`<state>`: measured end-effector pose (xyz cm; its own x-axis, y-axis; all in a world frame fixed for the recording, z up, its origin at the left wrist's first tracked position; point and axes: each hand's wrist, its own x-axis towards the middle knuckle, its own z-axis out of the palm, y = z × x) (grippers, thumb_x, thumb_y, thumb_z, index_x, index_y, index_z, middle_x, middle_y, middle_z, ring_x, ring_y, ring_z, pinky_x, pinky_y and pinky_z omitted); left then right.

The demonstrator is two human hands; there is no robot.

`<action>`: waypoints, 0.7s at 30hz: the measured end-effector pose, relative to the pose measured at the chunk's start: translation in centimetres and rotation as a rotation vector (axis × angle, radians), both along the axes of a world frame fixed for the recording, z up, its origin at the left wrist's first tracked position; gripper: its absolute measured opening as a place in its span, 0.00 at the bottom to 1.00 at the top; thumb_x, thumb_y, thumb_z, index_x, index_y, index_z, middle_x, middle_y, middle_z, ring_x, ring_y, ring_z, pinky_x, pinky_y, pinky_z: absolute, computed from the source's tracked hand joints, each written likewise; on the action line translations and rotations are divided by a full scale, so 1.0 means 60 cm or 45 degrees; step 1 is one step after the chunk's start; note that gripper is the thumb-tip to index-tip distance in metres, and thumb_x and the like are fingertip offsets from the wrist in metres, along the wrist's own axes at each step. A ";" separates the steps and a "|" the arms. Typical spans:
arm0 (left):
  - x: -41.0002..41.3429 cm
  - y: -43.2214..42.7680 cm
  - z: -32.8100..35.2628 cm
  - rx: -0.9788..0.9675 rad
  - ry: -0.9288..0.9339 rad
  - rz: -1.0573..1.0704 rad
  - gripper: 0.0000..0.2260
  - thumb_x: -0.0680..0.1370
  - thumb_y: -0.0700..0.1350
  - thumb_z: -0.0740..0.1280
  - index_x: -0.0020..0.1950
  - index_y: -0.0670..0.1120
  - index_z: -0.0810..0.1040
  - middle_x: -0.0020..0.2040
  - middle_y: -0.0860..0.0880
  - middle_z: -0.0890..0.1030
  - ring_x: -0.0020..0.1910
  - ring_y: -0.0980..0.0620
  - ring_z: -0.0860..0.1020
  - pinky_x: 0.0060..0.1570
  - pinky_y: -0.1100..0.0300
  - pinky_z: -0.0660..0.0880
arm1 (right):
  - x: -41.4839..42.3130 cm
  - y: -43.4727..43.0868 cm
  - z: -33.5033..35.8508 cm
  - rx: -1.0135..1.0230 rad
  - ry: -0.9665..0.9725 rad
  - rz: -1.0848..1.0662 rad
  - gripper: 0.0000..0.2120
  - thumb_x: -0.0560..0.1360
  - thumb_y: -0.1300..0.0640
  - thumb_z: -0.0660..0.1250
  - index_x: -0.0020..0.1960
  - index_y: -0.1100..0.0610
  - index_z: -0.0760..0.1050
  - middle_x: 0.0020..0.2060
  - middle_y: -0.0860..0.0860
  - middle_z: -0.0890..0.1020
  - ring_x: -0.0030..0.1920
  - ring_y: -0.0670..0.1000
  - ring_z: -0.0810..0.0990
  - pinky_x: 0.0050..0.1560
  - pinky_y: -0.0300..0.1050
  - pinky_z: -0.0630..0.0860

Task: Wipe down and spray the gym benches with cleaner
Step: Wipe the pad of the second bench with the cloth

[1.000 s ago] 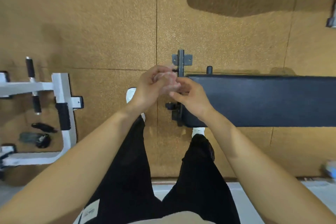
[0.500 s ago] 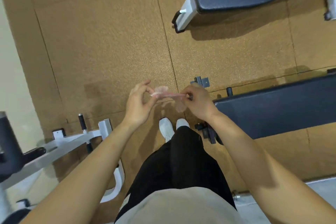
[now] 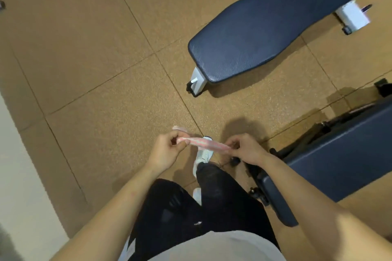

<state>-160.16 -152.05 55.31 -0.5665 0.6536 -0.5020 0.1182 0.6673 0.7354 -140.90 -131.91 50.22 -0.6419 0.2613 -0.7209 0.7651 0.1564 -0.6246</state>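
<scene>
- Both hands are up in front of the body, and stretched between them is a thin pink strip (image 3: 204, 144), perhaps a small cloth or a glove pulled long; it is too blurred to say which.
- The left hand (image 3: 166, 150) is curled tight with its fingertips pinching the strip's left end, and a little pale tail pokes out past the knuckles at about 11 o'clock.
- The right hand (image 3: 246, 149) pinches the other end between thumb and fingers, so the strip runs taut from 9 o'clock to 3 o'clock over a white shoe (image 3: 203, 154) below.
- The near bench (image 3: 339, 154) sits just beside the right forearm, at 3 o'clock from the hands, its dark blue pad running off the right edge.
- The far bench (image 3: 254, 34) lies well apart at 1 o'clock, its dark pad angled up to the corner on a white frame.
- No spray bottle shows anywhere in view, and neither pad shows wet streaks or foam that I can make out.
- My read: this is preparation, getting the strip ready in the hands, with no contact on either bench.
- So spraying and wiping both benches look entirely ahead, though dry pads alone cannot prove nothing has been cleaned.
- The brown tiled floor (image 3: 95, 59) around the benches is bare.
</scene>
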 end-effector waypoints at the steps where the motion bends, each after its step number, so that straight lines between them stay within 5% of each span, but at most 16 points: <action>1: -0.025 0.024 -0.002 -0.011 0.013 -0.018 0.04 0.78 0.37 0.74 0.50 0.45 0.87 0.37 0.64 0.82 0.36 0.67 0.78 0.39 0.73 0.70 | -0.018 0.021 -0.003 0.031 -0.011 -0.058 0.05 0.74 0.57 0.76 0.50 0.55 0.85 0.43 0.47 0.85 0.47 0.47 0.82 0.47 0.37 0.76; 5: -0.110 0.123 -0.014 -0.019 0.046 -0.025 0.06 0.78 0.36 0.73 0.48 0.48 0.86 0.47 0.55 0.87 0.46 0.60 0.84 0.47 0.66 0.78 | -0.098 0.109 -0.007 0.185 0.015 -0.301 0.04 0.76 0.57 0.74 0.50 0.55 0.84 0.44 0.49 0.85 0.48 0.49 0.83 0.51 0.48 0.81; 7: -0.150 0.185 -0.022 -0.004 0.098 -0.048 0.08 0.78 0.35 0.72 0.47 0.49 0.85 0.45 0.54 0.87 0.45 0.57 0.84 0.47 0.61 0.80 | -0.143 0.155 -0.009 0.286 0.037 -0.425 0.04 0.76 0.58 0.73 0.50 0.55 0.84 0.45 0.49 0.86 0.48 0.49 0.83 0.50 0.47 0.81; 11: -0.231 0.316 -0.045 0.090 0.130 -0.053 0.12 0.78 0.32 0.70 0.49 0.50 0.83 0.43 0.60 0.83 0.42 0.66 0.81 0.46 0.64 0.79 | -0.224 0.253 -0.012 0.361 0.047 -0.632 0.03 0.76 0.61 0.73 0.49 0.56 0.83 0.44 0.49 0.83 0.46 0.49 0.81 0.46 0.40 0.77; 13: -0.268 0.374 -0.060 0.136 0.138 -0.062 0.14 0.78 0.32 0.70 0.57 0.49 0.82 0.45 0.59 0.82 0.44 0.65 0.80 0.51 0.60 0.81 | -0.256 0.299 -0.025 0.418 0.069 -0.684 0.04 0.76 0.60 0.74 0.47 0.53 0.82 0.42 0.47 0.83 0.46 0.48 0.82 0.48 0.41 0.78; 16: -0.323 0.451 -0.078 0.166 0.152 -0.110 0.21 0.78 0.32 0.70 0.70 0.44 0.78 0.47 0.53 0.81 0.45 0.59 0.80 0.52 0.67 0.79 | -0.299 0.364 -0.048 0.527 0.105 -0.781 0.06 0.74 0.59 0.75 0.44 0.49 0.82 0.40 0.44 0.83 0.44 0.45 0.83 0.50 0.42 0.81; 21: -0.367 0.529 -0.142 0.217 0.268 -0.185 0.12 0.76 0.35 0.68 0.53 0.50 0.84 0.52 0.53 0.86 0.48 0.52 0.84 0.51 0.50 0.82 | -0.336 0.414 -0.089 0.768 0.297 -0.832 0.03 0.73 0.62 0.74 0.46 0.56 0.83 0.44 0.51 0.85 0.44 0.50 0.83 0.49 0.42 0.80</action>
<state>-182.19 -120.29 46.82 -0.5409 0.8001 -0.2593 0.3652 0.5012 0.7845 -161.08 -107.07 44.90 -0.3462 0.9132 -0.2150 0.6808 0.0869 -0.7273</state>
